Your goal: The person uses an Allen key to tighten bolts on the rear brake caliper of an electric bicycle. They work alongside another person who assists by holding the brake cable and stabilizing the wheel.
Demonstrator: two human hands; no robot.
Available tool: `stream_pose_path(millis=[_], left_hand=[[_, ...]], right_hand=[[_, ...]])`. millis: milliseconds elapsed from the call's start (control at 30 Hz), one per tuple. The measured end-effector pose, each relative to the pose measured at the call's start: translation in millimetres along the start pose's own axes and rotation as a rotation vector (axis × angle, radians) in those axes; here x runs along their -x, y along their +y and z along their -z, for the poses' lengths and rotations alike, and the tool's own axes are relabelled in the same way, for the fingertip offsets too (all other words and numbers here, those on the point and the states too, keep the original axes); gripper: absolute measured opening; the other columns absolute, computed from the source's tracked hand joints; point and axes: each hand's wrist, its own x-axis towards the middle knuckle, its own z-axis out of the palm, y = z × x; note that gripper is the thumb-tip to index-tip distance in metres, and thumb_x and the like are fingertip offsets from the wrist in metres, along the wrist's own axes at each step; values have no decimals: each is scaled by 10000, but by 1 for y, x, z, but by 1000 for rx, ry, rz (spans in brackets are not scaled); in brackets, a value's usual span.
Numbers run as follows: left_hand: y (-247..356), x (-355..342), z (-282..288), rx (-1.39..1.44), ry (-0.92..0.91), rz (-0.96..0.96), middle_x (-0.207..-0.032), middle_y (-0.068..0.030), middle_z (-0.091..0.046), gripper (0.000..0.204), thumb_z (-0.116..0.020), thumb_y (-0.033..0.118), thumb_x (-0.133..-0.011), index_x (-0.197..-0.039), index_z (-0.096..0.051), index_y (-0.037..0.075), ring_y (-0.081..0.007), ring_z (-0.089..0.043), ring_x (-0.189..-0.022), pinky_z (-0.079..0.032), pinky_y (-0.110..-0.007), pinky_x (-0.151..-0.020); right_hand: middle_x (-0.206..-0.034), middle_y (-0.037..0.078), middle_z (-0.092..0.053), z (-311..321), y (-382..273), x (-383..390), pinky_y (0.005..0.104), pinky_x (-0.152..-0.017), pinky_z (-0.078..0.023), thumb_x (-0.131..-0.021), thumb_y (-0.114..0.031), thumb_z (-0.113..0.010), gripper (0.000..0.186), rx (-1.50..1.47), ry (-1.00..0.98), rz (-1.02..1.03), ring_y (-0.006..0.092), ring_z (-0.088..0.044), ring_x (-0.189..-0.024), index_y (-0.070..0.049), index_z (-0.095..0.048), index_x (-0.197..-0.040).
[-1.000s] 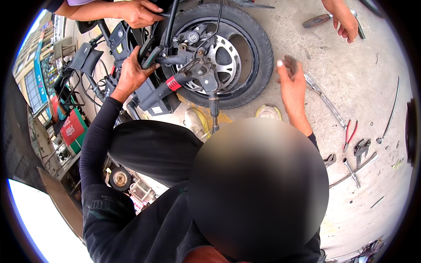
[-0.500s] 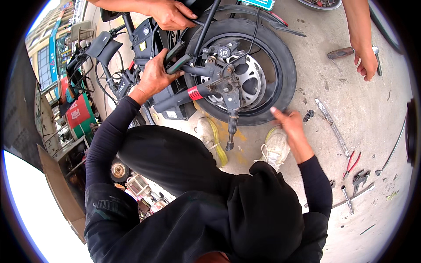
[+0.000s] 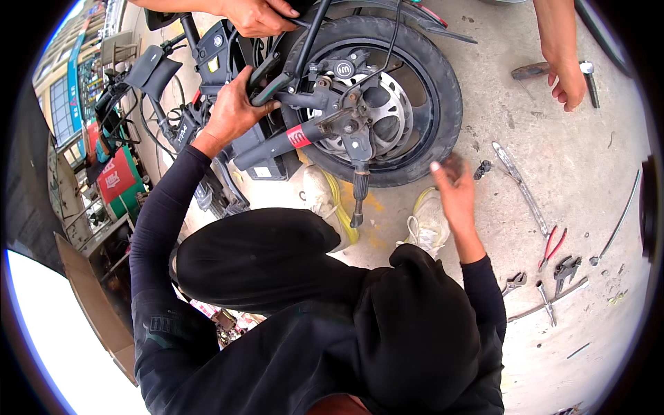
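Note:
A dark motorbike-like vehicle lies in front of me with its wheel [image 3: 453, 90] towards me. A brake disc [image 3: 391, 124] and a black tube with a red band [image 3: 297, 136] show at its hub. My left hand [image 3: 234, 116] is closed round a dark footrest [image 3: 274, 88] with a grey-green pad. Beside the tyre's near right edge, my right hand [image 3: 456, 197] is held up, empty, its thumb and fingers apart and slightly blurred. A ribbed dark stem with a metal end [image 3: 360, 185] points from the hub towards my shoes.
Another person's hand [image 3: 259, 15] rests on the frame; their other hand [image 3: 568, 84] hangs by a hammer [image 3: 531, 71]. On the concrete at right lie a long metal bar [image 3: 520, 188], red-handled pliers [image 3: 553, 247], an adjustable wrench [image 3: 514, 282] and a socket wrench [image 3: 545, 303].
The whole scene has shifted slightly up and left in the picture. My right hand has drawn a little away from the tyre, its fingers turned upward. My left hand keeps its hold.

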Motion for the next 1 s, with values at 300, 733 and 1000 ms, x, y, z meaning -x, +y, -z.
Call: stream_pose_path(millis=[300,733,1000], left_hand=[[-1,2,-1,77,-18,47,-950,-167,-689,567,-886,215,-760,-1146,-546,-23,-226,-632,-817,-520,-364,-815],[-7,3,-3,136,39,9,-927,-168,-680,499,-880,203,-708,-1030,-548,16,-423,-651,-880,-520,-441,-753],[-15,7,-7,155,76,-19,-953,-180,-680,496,-876,209,-710,-1034,-551,22,-432,-651,-907,-520,-459,-770]], right_hand=[[-1298,152,-619,-83,27,30,377,-919,-509,-914,-248,-780,560,-631,-311,-679,253,-659,-1117,36,-503,-1310],[-1099,132,-731,41,-184,-83,270,-760,-495,-996,-298,-637,464,210,-103,340,159,-690,-926,43,-603,-1309],[-1062,150,-722,24,-64,-24,273,-717,-505,-1011,-237,-618,400,94,55,99,158,-687,-854,60,-609,-1278]])
